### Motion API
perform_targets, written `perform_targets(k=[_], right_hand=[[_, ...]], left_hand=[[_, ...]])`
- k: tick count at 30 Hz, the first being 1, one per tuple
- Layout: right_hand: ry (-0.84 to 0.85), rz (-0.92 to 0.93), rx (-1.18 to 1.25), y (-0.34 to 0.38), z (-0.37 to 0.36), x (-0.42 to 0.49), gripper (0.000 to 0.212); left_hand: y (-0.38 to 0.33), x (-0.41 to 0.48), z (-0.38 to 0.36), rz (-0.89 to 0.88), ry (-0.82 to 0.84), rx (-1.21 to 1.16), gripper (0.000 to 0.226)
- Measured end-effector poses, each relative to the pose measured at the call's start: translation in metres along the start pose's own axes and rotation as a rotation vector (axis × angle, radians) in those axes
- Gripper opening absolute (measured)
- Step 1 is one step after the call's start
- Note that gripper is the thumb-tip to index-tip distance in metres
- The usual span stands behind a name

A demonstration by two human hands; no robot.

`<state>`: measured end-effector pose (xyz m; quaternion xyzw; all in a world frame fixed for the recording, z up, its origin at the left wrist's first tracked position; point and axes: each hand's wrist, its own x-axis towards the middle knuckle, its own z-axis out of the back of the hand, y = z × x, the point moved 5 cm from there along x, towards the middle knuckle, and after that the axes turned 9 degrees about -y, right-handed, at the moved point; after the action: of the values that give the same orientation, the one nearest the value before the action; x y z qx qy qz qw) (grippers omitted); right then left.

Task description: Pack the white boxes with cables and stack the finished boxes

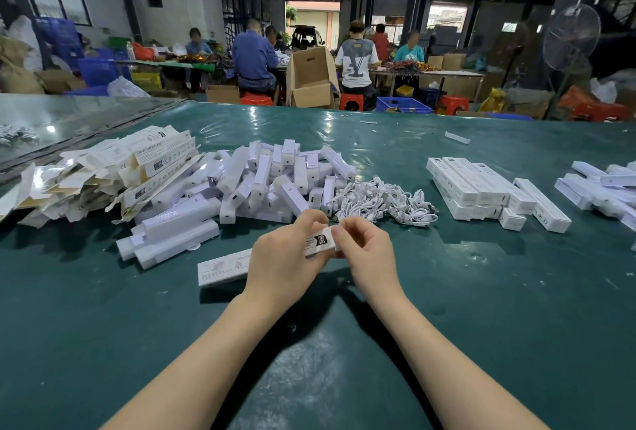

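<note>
Just this side of the cable heap (382, 200), one long white box (223, 268) held in both hands, low over the table (481, 309); touching it or not, cannot tell. Round its middle, left hand (285, 257), fingers curled; at the labelled end, right hand (368, 250), thumb and fingertips pinching, apparently working the flap shut. Cable already inside or not: cannot tell.

Judged mid-run, with more left than done. Done: right of the cable heap, a stack (481, 188) of closed boxes in two layers, about ten, not countable exactly; farther right again, a second pile (602, 185) cut by the frame edge, at least six. Left to do: close the box in hand, add it to the stack, then work through the rest.

Other counts: left of the cable heap, a mound of white units (261, 181), several dozen; beyond those, a drift of flat cartons (103, 171), dozens too. Cables tangled, too many and too small to count.
</note>
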<state>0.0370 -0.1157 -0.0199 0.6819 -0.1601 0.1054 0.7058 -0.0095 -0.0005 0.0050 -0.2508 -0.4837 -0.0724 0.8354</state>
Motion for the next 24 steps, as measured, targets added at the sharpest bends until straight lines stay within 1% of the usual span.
perform_targets(k=[2,4,7,13,17,20,22,24], right_hand=[[-0.036,0.121,-0.09,0.007,-0.001,-0.004,0.018],[-0.072,0.187,-0.117,0.011,-0.003,-0.008,0.018],[-0.108,0.219,-0.106,0.013,-0.005,-0.011,0.018],[-0.093,0.239,-0.075,0.015,-0.004,-0.011,0.02],[-0.091,0.209,-0.046,0.014,-0.004,-0.01,0.018],[-0.076,0.117,0.036,0.01,-0.007,-0.01,0.016],[-0.084,0.043,0.108,0.006,-0.008,-0.009,0.018],[-0.093,0.012,0.162,0.005,-0.008,-0.008,0.021]], left_hand=[[0.0,0.002,0.001,0.046,-0.031,0.006,0.035],[0.001,0.004,0.003,0.05,-0.072,0.039,0.034],[0.002,0.006,0.005,0.041,-0.127,0.071,0.037],[0.001,0.005,0.004,0.026,-0.147,0.081,0.038],[0.004,0.004,0.003,0.058,-0.13,0.08,0.035],[0.003,0.004,0.003,0.076,-0.126,0.052,0.033],[0.002,0.004,0.002,0.088,-0.11,0.049,0.031],[0.002,0.004,0.001,0.108,-0.096,0.053,0.028]])
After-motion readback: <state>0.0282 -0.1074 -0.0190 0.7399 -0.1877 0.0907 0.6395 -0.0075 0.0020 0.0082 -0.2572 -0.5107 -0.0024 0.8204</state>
